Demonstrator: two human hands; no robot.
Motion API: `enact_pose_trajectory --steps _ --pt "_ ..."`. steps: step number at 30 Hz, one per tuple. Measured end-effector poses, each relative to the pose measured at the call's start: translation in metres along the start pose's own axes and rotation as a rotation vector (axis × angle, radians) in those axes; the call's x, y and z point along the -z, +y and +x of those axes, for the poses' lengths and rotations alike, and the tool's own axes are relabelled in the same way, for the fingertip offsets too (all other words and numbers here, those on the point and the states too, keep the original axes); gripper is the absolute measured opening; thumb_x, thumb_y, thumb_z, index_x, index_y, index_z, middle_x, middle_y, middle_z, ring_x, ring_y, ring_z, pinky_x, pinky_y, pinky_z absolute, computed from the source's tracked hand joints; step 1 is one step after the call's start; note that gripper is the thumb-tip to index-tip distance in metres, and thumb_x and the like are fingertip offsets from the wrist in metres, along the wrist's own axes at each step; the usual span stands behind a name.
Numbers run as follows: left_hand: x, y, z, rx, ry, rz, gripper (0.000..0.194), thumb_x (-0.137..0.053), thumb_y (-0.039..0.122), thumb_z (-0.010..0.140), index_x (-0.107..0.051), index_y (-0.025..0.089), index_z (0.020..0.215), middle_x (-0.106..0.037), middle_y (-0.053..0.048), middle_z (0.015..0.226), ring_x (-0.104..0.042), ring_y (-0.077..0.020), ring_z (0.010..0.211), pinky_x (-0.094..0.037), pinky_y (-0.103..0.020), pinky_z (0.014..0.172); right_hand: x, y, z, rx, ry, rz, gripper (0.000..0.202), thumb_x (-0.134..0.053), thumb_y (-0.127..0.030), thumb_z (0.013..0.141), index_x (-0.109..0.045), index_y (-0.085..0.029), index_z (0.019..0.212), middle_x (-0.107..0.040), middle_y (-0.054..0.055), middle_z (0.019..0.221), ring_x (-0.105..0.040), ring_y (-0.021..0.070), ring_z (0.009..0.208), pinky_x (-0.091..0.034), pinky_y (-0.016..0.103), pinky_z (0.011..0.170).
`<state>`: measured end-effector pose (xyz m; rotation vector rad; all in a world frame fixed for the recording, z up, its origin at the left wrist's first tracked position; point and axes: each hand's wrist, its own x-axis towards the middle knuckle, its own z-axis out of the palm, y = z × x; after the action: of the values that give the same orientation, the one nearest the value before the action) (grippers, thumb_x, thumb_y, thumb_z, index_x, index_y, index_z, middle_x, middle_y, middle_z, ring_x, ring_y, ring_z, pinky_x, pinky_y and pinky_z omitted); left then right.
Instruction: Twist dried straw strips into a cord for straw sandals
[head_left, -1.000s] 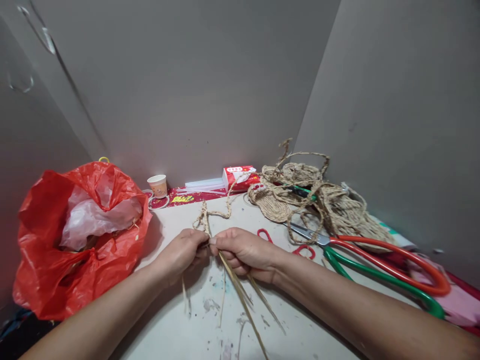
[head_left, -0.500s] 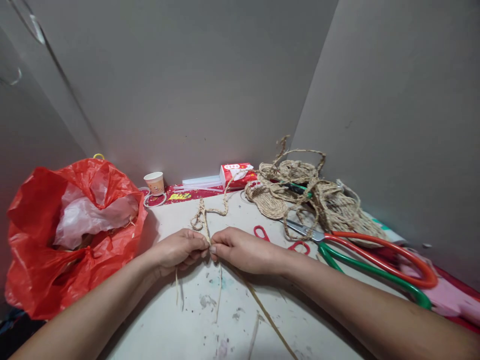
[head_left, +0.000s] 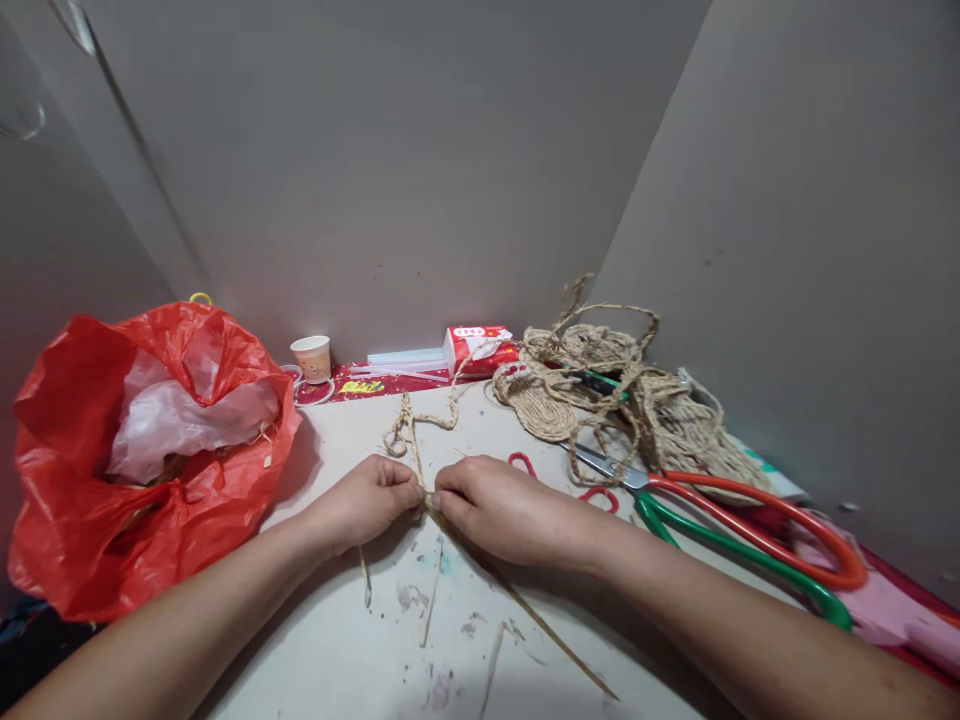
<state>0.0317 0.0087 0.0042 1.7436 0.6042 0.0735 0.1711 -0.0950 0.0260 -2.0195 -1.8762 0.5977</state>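
A thin braided straw cord [head_left: 418, 455] runs from the back of the white table down to my two hands, which meet at its near end. My left hand [head_left: 384, 500] pinches the braid between thumb and fingertips. Just beside it, my right hand [head_left: 491, 508] is closed on the strands at the same spot. Loose straw ends hang below: one under the left hand, one in the middle, and a longer darker straw strand [head_left: 559, 650] slanting to the lower right. The far part of the braid lies looped and bent toward the tissue pack.
On the left stands a red plastic bag [head_left: 67, 450] with a whitish bag inside. A paper cup [head_left: 312, 358], clear tubes and a tissue pack [head_left: 480, 350] line the back. Coiled straw rope [head_left: 600, 350], large scissors [head_left: 750, 540] and small red-handled scissors [head_left: 598, 497] lie right.
My hands stay together on the braid, with the right hand shifted slightly right and the left fingers repositioned. The long dark strand's tip now shows. The view has shifted slightly.
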Motion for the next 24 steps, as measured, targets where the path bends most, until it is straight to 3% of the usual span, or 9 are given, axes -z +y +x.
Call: enact_pose_trajectory --steps 5,12,16,20,24 --pt "-0.006 0.001 0.0 0.058 0.033 -0.083 0.028 -0.055 0.033 0.073 -0.044 0.016 0.054 -0.028 0.009 0.043 -0.018 -0.0041 0.041 -0.012 -0.023 0.043 -0.005 -0.01 -0.003 -0.039 -0.089 0.086 0.025 -0.044 -0.022 0.081 -0.062 -0.015 0.065 -0.06 0.005 0.061 -0.048 0.0133 0.053 -0.029 0.024 0.048" --pt "-0.016 0.002 -0.004 0.128 0.084 -0.298 0.025 -0.056 0.029 0.072 -0.042 0.017 0.055 -0.029 0.009 0.042 -0.017 -0.0035 0.036 -0.009 -0.023 0.038 -0.012 -0.024 -0.012 -0.008 -0.04 -0.144 0.032 -0.038 -0.021 0.085 -0.069 -0.012 0.081 -0.071 0.017 0.082 -0.063 0.0248 0.072 -0.037 0.03 0.06" --pt "-0.019 -0.001 -0.005 0.113 0.086 -0.361 0.032 -0.059 0.036 0.074 -0.04 0.018 0.055 -0.03 0.009 0.04 -0.018 -0.0037 0.035 -0.009 -0.023 0.038 -0.009 -0.036 -0.019 0.029 -0.083 -0.183 0.033 -0.038 -0.019 0.086 -0.07 -0.01 0.085 -0.071 0.018 0.084 -0.064 0.0252 0.073 -0.038 0.031 0.061" --pt "-0.023 -0.004 -0.004 0.075 0.111 -0.36 0.03 -0.058 0.038 0.075 -0.046 0.016 0.059 -0.037 0.008 0.043 -0.023 -0.0039 0.038 -0.012 -0.022 0.039 -0.008 -0.047 -0.032 0.201 -0.163 -0.152 0.029 -0.042 -0.02 0.085 -0.069 -0.013 0.079 -0.07 0.011 0.076 -0.058 0.0179 0.062 -0.035 0.027 0.055" --pt "-0.025 -0.004 -0.004 0.009 0.131 -0.331 0.03 -0.055 0.035 0.075 -0.042 0.016 0.056 -0.033 0.008 0.042 -0.022 -0.0042 0.04 -0.015 -0.021 0.042 0.002 -0.056 -0.04 0.386 -0.314 0.047 0.028 -0.049 -0.031 0.087 -0.066 -0.017 0.071 -0.059 0.0 0.06 -0.045 0.0106 0.053 -0.031 0.021 0.049"
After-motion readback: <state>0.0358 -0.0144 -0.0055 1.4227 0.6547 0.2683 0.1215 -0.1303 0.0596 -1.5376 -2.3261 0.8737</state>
